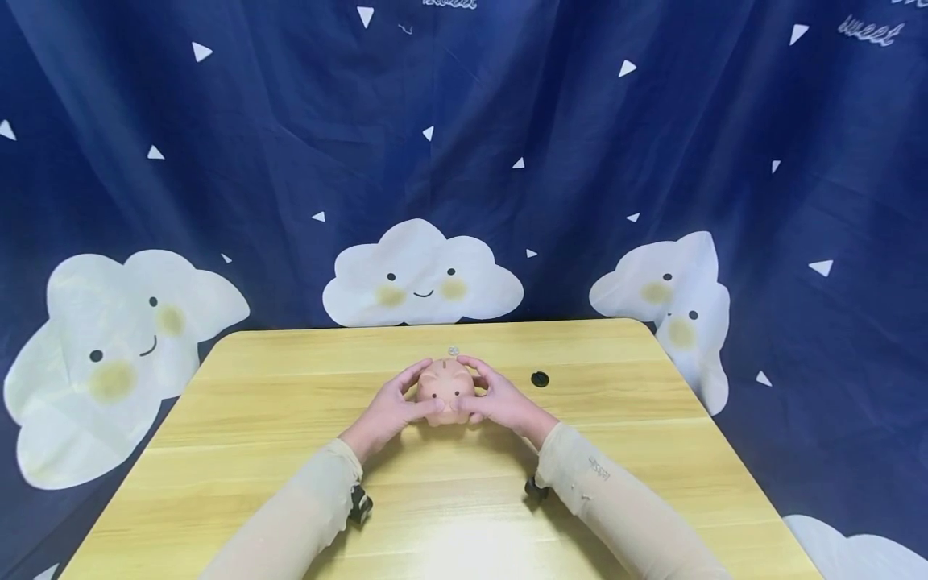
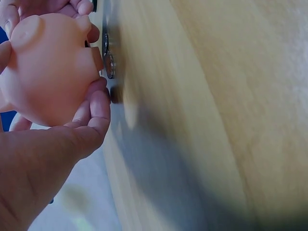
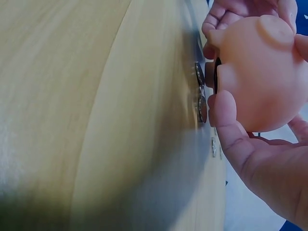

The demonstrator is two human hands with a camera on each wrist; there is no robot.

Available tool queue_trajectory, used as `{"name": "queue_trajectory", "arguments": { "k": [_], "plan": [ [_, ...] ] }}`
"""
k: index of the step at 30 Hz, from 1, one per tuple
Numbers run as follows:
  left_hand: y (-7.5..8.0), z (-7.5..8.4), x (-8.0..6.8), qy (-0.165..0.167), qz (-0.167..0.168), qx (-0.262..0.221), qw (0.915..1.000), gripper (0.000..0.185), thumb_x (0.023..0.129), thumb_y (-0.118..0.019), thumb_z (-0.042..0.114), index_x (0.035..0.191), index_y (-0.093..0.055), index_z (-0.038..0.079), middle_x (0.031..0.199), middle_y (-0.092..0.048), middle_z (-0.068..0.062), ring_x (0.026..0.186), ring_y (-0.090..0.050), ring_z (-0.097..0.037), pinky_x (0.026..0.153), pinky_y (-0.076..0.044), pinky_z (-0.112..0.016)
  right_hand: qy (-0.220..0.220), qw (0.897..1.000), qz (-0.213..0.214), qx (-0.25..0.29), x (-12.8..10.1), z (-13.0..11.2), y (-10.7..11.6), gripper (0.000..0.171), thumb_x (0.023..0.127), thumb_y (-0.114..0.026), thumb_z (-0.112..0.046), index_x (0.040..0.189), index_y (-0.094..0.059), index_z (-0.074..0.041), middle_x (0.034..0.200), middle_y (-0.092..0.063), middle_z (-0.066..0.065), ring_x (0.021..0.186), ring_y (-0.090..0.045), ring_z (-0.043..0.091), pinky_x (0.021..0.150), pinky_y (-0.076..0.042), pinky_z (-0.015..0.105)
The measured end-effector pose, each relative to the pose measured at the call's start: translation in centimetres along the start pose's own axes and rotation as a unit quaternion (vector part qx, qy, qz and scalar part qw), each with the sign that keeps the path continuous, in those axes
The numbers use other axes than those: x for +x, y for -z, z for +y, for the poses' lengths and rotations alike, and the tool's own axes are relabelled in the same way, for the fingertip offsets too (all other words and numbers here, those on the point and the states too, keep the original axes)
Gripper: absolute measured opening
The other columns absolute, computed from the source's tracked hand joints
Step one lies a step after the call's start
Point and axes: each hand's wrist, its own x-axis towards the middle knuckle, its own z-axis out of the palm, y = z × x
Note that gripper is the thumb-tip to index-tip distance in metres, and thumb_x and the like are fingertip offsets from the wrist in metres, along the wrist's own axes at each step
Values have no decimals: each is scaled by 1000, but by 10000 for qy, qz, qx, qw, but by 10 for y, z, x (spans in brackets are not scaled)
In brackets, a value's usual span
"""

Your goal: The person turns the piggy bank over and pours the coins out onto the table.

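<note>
Backdrop cloth (image 1: 217, 145), upper right: the word "sweet" in white cursive script, at about (image 1: 870, 32).
Backdrop cloth, top edge centre: the same white word, its upper half cut off by the frame.
Right sleeve (image 1: 616, 491): a small grey printed mark near the wrist, too small to read.
Left and right wrist views: no writing readable.

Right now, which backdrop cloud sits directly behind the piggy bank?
The middle cloud, above the table's far edge; the others hang off its left and right corners.
</note>
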Motion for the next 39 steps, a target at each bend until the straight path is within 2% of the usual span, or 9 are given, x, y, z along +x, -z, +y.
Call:
{"name": "queue_trajectory", "arguments": {
  "k": [8, 13, 16, 20, 23, 26, 28, 35, 39],
  "plan": [
    [1, 10, 0, 255, -64, -152, 9995, 90, 90, -84, 15, 167, -38, 22, 176, -31, -14, 147, -50, -38, 98, -64, -41, -128, 9999, 19, 57, 4, -2, 1, 90, 91, -76, -22, 168, -31, -29, 157, -48, 28, 93, -73, 26, 85, -66, 45],
    [7, 39, 1, 348, -128, -254, 9990, 91, 89, -83, 11, 167, -37, 21, 175, -29, -18, 125, -65, -33, 93, -65, -40, -65, 9999, 89, 98, 3, -26, 4, 86, 93, -76, -24, 167, -33, -28, 157, -50, 28, 95, -74, 25, 84, -66, 42],
    [9, 66, -7, -378, 25, 188, 9991, 93, 87, -88, 14, 166, -41, 30, 172, -36, -13, 115, -71, -30, 89, -66, -35, 875, 9951, 379, -266, -5, -49, 5, 86, 92, -79, -22, 166, -35, -26, 159, -50, 22, 100, -74, 25, 86, -65, 36],
    [8, 87, -18, -1761, 373, 915, 9794, 95, 82, -93, 14, 162, -46, 33, 172, -38, -5, 115, -73, -33, 95, -64, -36, 2374, 9643, 862, -796, -16, -64, 4, 94, 87, -84, -13, 167, -34, -20, 164, -46, 16, 111, -73, 33, 95, -62, 41],
    [3, 72, -15, -1540, 287, 710, 9851, 97, 83, -92, 11, 164, -43, 31, 173, -37, -11, 117, -72, -33, 100, -63, -40, 2174, 9697, 831, -737, -13, -49, 1, 93, 88, -83, -13, 166, -34, -22, 164, -47, 16, 108, -74, 31, 94, -63, 42],
    [-1, 44, -8, -543, 126, 305, 9980, 98, 85, -90, 12, 166, -38, 30, 173, -36, -14, 117, -74, -33, 100, -63, -41, 1155, 9915, 483, -348, -7, -25, -3, 91, 90, -80, -14, 166, -34, -27, 165, -45, 20, 106, -73, 26, 92, -66, 44],
    [-2, 28, -5, -172, 73, 165, 9997, 97, 86, -88, 11, 167, -37, 27, 175, -32, -13, 120, -73, -34, 105, -61, -42, 675, 9970, 342, -180, -6, -12, -5, 91, 90, -79, -14, 167, -32, -29, 165, -42, 24, 111, -73, 28, 93, -66, 49],
    [-2, 8, 3, -201, 155, 139, 9996, 93, 87, -88, 13, 166, -39, 24, 175, -34, -8, 124, -70, -37, 110, -58, -42, 508, 9982, 310, 32, 2, 4, -5, 89, 92, -79, -15, 167, -33, -27, 163, -43, 28, 119, -70, 38, 90, -65, 54],
    [-1, 6, 4, -140, 160, 197, 9996, 93, 87, -86, 12, 166, -40, 23, 175, -34, -6, 142, -58, -37, 121, -48, -48, 333, 9991, 278, 11, 2, 3, -5, 92, 91, -79, -16, 168, -31, -26, 163, -44, 27, 122, -69, 38, 90, -65, 51]
  ]
}}
